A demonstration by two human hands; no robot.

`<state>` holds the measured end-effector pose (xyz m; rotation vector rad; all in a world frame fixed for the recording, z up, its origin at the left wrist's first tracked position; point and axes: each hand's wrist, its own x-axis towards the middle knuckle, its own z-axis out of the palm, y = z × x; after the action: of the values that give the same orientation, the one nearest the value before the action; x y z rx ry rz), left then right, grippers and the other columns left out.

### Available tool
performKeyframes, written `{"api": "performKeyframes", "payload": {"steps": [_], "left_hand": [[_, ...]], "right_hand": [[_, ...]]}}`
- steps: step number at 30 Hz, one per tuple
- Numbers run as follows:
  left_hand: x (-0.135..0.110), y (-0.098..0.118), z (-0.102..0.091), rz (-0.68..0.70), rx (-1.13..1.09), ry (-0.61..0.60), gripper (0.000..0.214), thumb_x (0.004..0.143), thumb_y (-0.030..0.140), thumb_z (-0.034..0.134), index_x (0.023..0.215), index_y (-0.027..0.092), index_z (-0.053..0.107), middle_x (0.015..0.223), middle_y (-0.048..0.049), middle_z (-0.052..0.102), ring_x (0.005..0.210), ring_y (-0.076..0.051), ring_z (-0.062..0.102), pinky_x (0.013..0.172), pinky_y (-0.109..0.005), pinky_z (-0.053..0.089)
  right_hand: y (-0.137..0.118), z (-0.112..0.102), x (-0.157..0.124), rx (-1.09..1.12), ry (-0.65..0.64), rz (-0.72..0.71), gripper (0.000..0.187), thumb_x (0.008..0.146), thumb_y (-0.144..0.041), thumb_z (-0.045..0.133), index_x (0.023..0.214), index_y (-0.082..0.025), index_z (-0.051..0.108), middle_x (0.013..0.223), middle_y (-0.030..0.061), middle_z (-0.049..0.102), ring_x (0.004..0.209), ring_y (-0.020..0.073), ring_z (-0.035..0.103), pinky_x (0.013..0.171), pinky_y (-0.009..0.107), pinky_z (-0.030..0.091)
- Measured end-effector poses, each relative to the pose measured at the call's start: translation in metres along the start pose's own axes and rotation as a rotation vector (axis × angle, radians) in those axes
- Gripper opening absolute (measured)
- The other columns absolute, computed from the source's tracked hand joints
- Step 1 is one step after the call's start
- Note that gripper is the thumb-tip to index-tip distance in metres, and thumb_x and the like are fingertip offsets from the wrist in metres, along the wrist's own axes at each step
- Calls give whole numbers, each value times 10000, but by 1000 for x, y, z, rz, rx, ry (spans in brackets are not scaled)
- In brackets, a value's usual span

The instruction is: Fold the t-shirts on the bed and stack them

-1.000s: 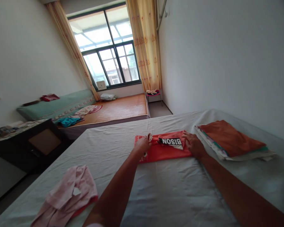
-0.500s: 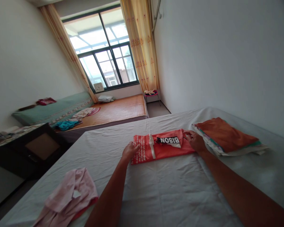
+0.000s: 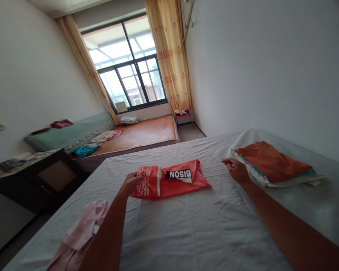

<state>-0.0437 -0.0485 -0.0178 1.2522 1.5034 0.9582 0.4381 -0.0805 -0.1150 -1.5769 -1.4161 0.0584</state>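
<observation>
A folded red-orange garment (image 3: 172,183) with a black "BISON" label lies on the white bed sheet (image 3: 203,229). My left hand (image 3: 130,184) grips its left end, fingers closed on the cloth. My right hand (image 3: 236,169) rests on the sheet to the right of the garment, apart from it and holding nothing, fingers loosely curled. It lies just left of a stack of folded clothes (image 3: 275,165) topped by an orange piece.
A crumpled pink garment (image 3: 79,235) lies at the sheet's near left. Beyond the bed stand a dark cabinet (image 3: 42,178), a second bed with a bamboo mat (image 3: 142,131) and scattered clothes, a small stool (image 3: 183,113) and a curtained window (image 3: 130,75).
My left hand has pulled the red-orange garment leftward across the sheet. My right hand has let go of its right end and stays near the stack.
</observation>
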Motion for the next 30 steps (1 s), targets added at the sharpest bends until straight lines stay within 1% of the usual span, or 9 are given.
{"api": "performKeyframes", "payload": {"steps": [2,5,8,12,16,20,24,27,30], "left_hand": [[-3,8,-5,50,58,-49,301,546,289,669,783,109,625,581,-21,655,546,-216,637,549,-313,504],[-6,33,14,224,304,-63,317,614,285,610,876,109,641,670,-39,673,603,-210,636,568,-288,482],[-7,62,56,372,721,33,423,657,238,580,1058,114,633,727,-54,679,667,-211,631,610,-272,450],[-6,81,130,443,948,26,472,714,219,566,1184,180,568,932,-82,696,878,-225,632,727,-268,432],[-5,71,198,442,1031,-60,327,776,226,532,1100,212,576,999,-94,690,920,-223,629,745,-273,430],[-8,53,240,413,936,-119,349,819,269,525,1146,150,552,969,-150,686,895,-248,639,741,-298,440],[-9,44,245,522,733,-183,441,826,357,557,1205,133,549,923,-115,695,863,-221,649,767,-284,453],[-4,43,216,644,621,-53,361,896,322,438,1182,161,590,1002,-93,686,907,-196,640,838,-290,459],[5,36,174,734,717,68,365,913,223,361,1183,177,603,1152,-84,641,1073,-193,575,970,-310,411]], "right_hand": [[-2,5,-2,10,-29,-24,285,771,-202,425,894,-214,681,871,26,731,765,173,672,727,285,506],[-2,10,-3,39,-76,-52,268,772,-197,432,876,-225,678,913,16,730,786,167,672,732,278,510],[0,11,-4,45,-107,-63,265,769,-185,435,871,-228,675,942,13,728,791,162,673,728,274,514],[-2,6,-2,32,-114,-89,280,751,-163,446,880,-228,686,949,19,726,829,170,674,751,281,512],[-5,0,-1,2,-125,-94,300,755,-156,442,886,-223,704,954,37,726,840,181,675,762,290,508],[-7,-3,1,-20,-146,-77,312,754,-153,445,893,-228,714,956,36,727,848,183,669,789,295,500],[-9,-5,0,-42,-199,-47,326,756,-155,445,923,-237,713,954,24,727,826,174,665,783,284,493],[-11,-5,-1,-64,-206,-31,326,756,-161,445,935,-236,707,927,21,727,787,170,662,756,278,488],[-14,-3,-2,-78,-179,-40,313,767,-169,438,933,-233,695,913,18,725,784,173,659,744,278,486]]}}
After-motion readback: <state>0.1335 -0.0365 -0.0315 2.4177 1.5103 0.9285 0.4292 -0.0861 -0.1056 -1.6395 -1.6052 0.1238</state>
